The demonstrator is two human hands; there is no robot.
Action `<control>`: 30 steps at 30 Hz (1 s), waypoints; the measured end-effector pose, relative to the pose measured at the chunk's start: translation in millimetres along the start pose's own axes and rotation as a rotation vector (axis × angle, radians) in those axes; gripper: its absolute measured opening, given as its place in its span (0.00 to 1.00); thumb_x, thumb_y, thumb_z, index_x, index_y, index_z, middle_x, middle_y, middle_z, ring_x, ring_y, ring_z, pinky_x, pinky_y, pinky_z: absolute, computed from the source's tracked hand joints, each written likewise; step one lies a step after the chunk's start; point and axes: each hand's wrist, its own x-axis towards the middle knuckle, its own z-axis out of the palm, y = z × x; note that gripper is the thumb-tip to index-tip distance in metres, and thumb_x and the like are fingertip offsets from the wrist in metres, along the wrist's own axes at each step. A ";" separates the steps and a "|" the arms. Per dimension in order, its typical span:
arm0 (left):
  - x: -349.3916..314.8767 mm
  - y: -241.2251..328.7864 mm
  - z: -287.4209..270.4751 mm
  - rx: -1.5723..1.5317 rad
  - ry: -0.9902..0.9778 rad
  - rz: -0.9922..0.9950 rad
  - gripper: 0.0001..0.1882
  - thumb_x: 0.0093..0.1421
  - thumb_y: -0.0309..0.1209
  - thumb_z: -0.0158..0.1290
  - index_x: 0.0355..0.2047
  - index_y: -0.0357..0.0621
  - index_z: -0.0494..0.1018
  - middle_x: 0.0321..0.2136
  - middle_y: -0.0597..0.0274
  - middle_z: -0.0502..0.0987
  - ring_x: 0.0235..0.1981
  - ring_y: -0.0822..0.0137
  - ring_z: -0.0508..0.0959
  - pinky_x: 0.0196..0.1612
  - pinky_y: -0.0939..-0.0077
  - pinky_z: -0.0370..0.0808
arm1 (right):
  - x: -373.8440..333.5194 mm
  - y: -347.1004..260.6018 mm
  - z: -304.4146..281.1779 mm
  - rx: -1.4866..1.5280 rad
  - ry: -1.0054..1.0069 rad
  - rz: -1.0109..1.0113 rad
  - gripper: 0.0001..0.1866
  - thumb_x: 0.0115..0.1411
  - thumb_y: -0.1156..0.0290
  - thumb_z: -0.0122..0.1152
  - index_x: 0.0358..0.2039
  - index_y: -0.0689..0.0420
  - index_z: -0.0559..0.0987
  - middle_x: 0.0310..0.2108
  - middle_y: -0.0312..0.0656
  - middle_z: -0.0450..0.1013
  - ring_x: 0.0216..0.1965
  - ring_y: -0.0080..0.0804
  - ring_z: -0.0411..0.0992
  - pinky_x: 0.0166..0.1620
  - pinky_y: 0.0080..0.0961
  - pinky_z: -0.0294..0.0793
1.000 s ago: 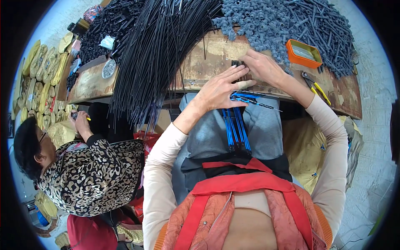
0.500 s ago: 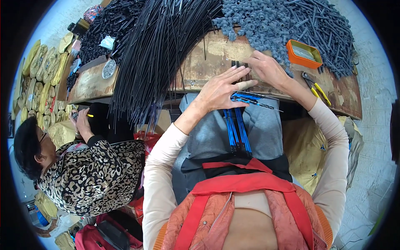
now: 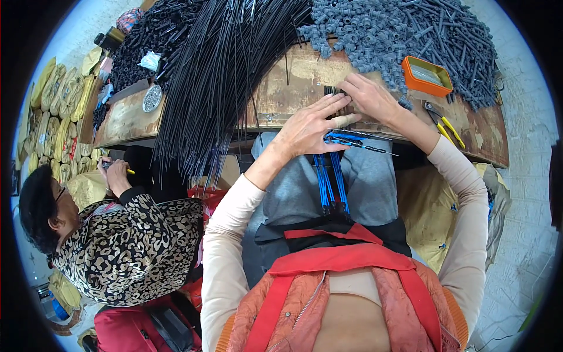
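Observation:
My left hand (image 3: 314,129) rests across a bundle of thin blue rods with black ends (image 3: 324,182) at the table's front edge, the bundle's near part hanging over my lap. Between its thumb and fingers, more blue-and-black rods (image 3: 355,139) stick out to the right, and the hand is closed on them. Close beside the left fingertips is my right hand (image 3: 372,98), its fingers bent and pinched together over the bundle's black far ends (image 3: 329,91). Whatever sits in that pinch is hidden by the fingers.
A large sheaf of long black rods (image 3: 217,76) covers the table left of my hands. Grey plastic fittings (image 3: 375,35) are heaped behind them. An orange box (image 3: 427,77) and yellow-handled pliers (image 3: 446,123) lie right. A co-worker (image 3: 135,246) sits at left.
My right hand has shifted slightly left, closer to the left fingertips. My left hand stays nearly still on the rods. The co-worker's hands have moved a little.

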 end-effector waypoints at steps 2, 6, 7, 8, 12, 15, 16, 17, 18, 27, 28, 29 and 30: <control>0.1 -0.2 0.1 0.016 0.005 0.007 0.37 0.49 0.52 0.62 0.60 0.64 0.68 0.63 0.53 0.64 0.63 0.48 0.64 0.66 0.59 0.62 | 1.1 -1.2 0.7 -0.054 -0.015 -0.021 0.15 0.52 0.78 0.55 0.42 0.60 0.72 0.36 0.47 0.69 0.41 0.48 0.73 0.40 0.40 0.75; -1.6 -2.0 2.8 -0.011 0.023 0.008 0.37 0.49 0.53 0.62 0.60 0.64 0.69 0.62 0.53 0.65 0.63 0.48 0.64 0.66 0.58 0.61 | 1.5 -7.4 -2.0 -0.013 -0.012 0.072 0.14 0.52 0.77 0.56 0.41 0.60 0.73 0.36 0.47 0.69 0.40 0.49 0.73 0.40 0.40 0.75; -1.8 -2.1 2.4 -0.009 0.014 0.003 0.37 0.49 0.53 0.62 0.60 0.64 0.69 0.62 0.53 0.65 0.63 0.49 0.64 0.66 0.58 0.61 | 1.9 -7.8 -4.5 0.008 -0.009 0.073 0.14 0.51 0.77 0.56 0.41 0.60 0.74 0.36 0.47 0.69 0.39 0.49 0.73 0.40 0.40 0.75; -1.1 -1.7 1.7 -0.008 0.006 -0.001 0.37 0.49 0.54 0.62 0.60 0.64 0.69 0.62 0.53 0.65 0.63 0.49 0.65 0.66 0.58 0.61 | 1.7 -7.6 -7.0 0.029 -0.006 0.076 0.14 0.51 0.77 0.57 0.41 0.60 0.74 0.36 0.47 0.70 0.38 0.50 0.73 0.40 0.40 0.75; 0.1 2.0 -0.7 0.047 0.000 0.003 0.37 0.49 0.54 0.62 0.60 0.65 0.69 0.62 0.54 0.65 0.63 0.50 0.65 0.67 0.58 0.61 | -2.5 -5.3 -13.3 0.049 0.005 0.079 0.14 0.52 0.78 0.56 0.41 0.59 0.75 0.36 0.48 0.70 0.38 0.50 0.73 0.39 0.40 0.75; -0.8 2.7 -0.6 0.009 0.013 -0.022 0.37 0.49 0.54 0.62 0.60 0.66 0.68 0.62 0.55 0.65 0.63 0.50 0.65 0.67 0.58 0.61 | -3.0 -8.3 -14.6 0.057 0.020 0.089 0.14 0.52 0.78 0.55 0.42 0.59 0.75 0.36 0.48 0.70 0.38 0.50 0.73 0.40 0.40 0.74; -0.5 2.7 -0.3 -0.001 0.015 -0.022 0.37 0.49 0.53 0.62 0.60 0.66 0.69 0.62 0.55 0.65 0.63 0.50 0.65 0.67 0.59 0.61 | -2.8 -7.3 -13.5 0.066 0.017 0.091 0.14 0.53 0.79 0.55 0.42 0.59 0.75 0.36 0.48 0.70 0.38 0.50 0.73 0.40 0.40 0.74; 0.0 2.3 -0.3 -0.010 0.017 -0.021 0.36 0.49 0.53 0.63 0.60 0.67 0.69 0.62 0.56 0.65 0.63 0.50 0.65 0.67 0.59 0.61 | -2.0 -5.9 -12.1 0.074 0.016 0.091 0.14 0.53 0.79 0.54 0.42 0.60 0.75 0.36 0.48 0.70 0.38 0.50 0.73 0.40 0.40 0.74; 0.3 2.3 -0.5 -0.009 0.017 -0.021 0.36 0.49 0.53 0.63 0.60 0.67 0.69 0.62 0.56 0.65 0.63 0.50 0.65 0.67 0.59 0.61 | -1.0 -5.1 -9.8 0.073 0.016 0.090 0.14 0.53 0.79 0.54 0.42 0.60 0.75 0.36 0.48 0.70 0.38 0.50 0.73 0.40 0.40 0.74; -1.6 1.7 0.3 -0.022 0.023 -0.030 0.36 0.48 0.49 0.64 0.59 0.66 0.70 0.63 0.56 0.64 0.63 0.49 0.65 0.66 0.59 0.62 | -1.8 -7.4 -9.5 0.064 0.035 0.058 0.14 0.53 0.78 0.55 0.42 0.60 0.75 0.36 0.48 0.70 0.38 0.50 0.73 0.40 0.40 0.74; -1.7 1.7 0.3 -0.028 0.024 -0.026 0.36 0.48 0.49 0.64 0.59 0.66 0.69 0.63 0.56 0.64 0.63 0.48 0.65 0.66 0.59 0.62 | -2.4 -9.2 -11.8 0.062 0.033 0.063 0.14 0.53 0.78 0.55 0.42 0.60 0.75 0.36 0.48 0.69 0.38 0.50 0.73 0.40 0.41 0.74; -1.7 1.6 0.5 -0.035 0.024 -0.020 0.36 0.48 0.49 0.64 0.59 0.66 0.69 0.63 0.56 0.64 0.63 0.48 0.65 0.66 0.58 0.62 | -2.8 -10.1 -13.1 0.059 0.033 0.070 0.13 0.53 0.78 0.55 0.41 0.60 0.75 0.36 0.48 0.69 0.38 0.50 0.73 0.40 0.41 0.74; -2.5 1.2 1.0 -0.034 0.024 -0.019 0.36 0.48 0.49 0.64 0.59 0.66 0.69 0.63 0.56 0.64 0.63 0.48 0.65 0.66 0.58 0.62 | -2.1 -9.9 -12.5 0.058 0.034 0.070 0.13 0.53 0.78 0.55 0.41 0.60 0.75 0.36 0.48 0.69 0.38 0.50 0.73 0.40 0.41 0.74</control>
